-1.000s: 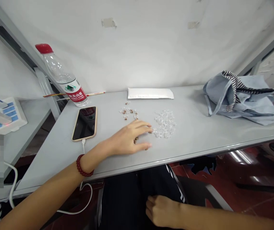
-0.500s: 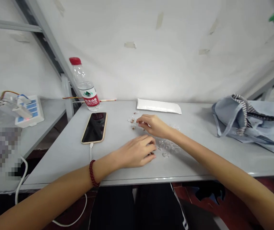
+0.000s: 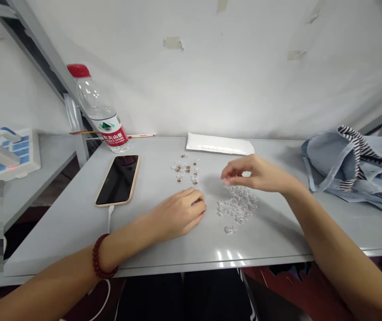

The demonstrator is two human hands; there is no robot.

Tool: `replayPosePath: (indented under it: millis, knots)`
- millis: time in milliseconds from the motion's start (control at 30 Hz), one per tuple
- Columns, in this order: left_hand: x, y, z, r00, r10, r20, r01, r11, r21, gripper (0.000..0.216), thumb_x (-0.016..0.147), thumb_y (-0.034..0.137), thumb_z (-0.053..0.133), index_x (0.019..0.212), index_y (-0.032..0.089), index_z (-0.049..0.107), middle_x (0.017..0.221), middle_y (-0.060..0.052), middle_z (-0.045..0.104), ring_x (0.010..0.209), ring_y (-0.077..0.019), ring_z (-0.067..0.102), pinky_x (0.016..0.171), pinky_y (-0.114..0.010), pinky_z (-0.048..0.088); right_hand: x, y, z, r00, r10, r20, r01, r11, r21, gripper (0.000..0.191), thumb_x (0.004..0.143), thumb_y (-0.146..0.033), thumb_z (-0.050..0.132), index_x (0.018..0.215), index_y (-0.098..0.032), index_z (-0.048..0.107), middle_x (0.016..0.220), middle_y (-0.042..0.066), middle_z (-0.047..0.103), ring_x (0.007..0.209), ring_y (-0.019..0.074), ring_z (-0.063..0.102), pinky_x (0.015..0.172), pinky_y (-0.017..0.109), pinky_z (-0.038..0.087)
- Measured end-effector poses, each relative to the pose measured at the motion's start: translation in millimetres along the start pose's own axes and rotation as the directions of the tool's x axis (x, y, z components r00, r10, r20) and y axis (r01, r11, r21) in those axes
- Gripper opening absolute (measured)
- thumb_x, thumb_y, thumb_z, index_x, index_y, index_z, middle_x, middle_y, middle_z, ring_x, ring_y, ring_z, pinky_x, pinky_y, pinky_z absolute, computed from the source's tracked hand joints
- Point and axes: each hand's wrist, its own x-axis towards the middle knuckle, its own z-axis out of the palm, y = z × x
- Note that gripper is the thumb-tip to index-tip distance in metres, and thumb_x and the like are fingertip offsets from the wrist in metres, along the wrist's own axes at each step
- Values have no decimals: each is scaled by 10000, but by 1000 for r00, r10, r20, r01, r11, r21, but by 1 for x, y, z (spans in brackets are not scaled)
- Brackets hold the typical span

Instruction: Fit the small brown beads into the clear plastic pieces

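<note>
One pile of clear pieces (image 3: 239, 206), too many to count, lay right of centre, just below the right hand (image 3: 257, 174), its thumb and fingertips nearly together, their hold unclear. One stray piece (image 3: 230, 230) lay lower. Roughly eight brown-tipped pieces (image 3: 187, 169) lay near centre, above the left hand (image 3: 181, 211), curled, contents hidden. One phone (image 3: 118, 180) and one bottle (image 3: 110, 129) occupied the left.

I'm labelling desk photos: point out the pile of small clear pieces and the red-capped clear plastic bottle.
Pile of small clear pieces (image 3: 239, 205): head view, its middle.
Red-capped clear plastic bottle (image 3: 99, 106): head view, clear side above its label.
</note>
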Motion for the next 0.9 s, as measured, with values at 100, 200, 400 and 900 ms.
replayPosePath:
  millis: [100, 200, 400, 900]
  knots:
    - [1, 1, -7, 996, -80, 47, 84, 994, -72, 93, 875, 151, 523, 940, 134, 587, 963, -83, 580, 870, -190, 532, 766, -318, 471, -21, -21, 9, 971, -17, 238, 55, 987, -154, 337, 775, -532, 652, 786, -195, 651, 533, -46, 515, 454, 99, 449, 450, 249, 322]
    - [4, 2, -13, 978, -175, 115, 187, 977, -104, 99, 852, 194, 575, 936, 141, 574, 936, -70, 569, 869, -200, 519, 745, -320, 465, -39, -34, 29, 954, -16, 299, 139, 908, -395, 319, 755, -497, 695, 753, -193, 597, 538, -30, 512, 449, 127, 436, 440, 278, 222]
    - [7, 3, -13, 972, -189, 142, 200, 977, -70, 51, 881, 180, 534, 885, 144, 571, 922, -67, 561, 853, -194, 509, 770, -331, 452, -51, -29, 49, 928, -75, 366, 195, 933, -303, 181, 880, -181, 536, 700, -198, 557, 583, -17, 542, 447, 118, 416, 439, 296, 206]
    - [2, 3, -7, 919, -229, -320, 159, 960, -231, 114, 858, 84, 500, 861, 180, 562, 839, -20, 641, 772, -131, 571, 696, -264, 503, -4, -8, 47, 972, 230, 55, -198, 667, 718, 192, 820, -287, 646, 947, -142, 644, 825, 54, 724, 797, 188, 710, 632, 277, 566]
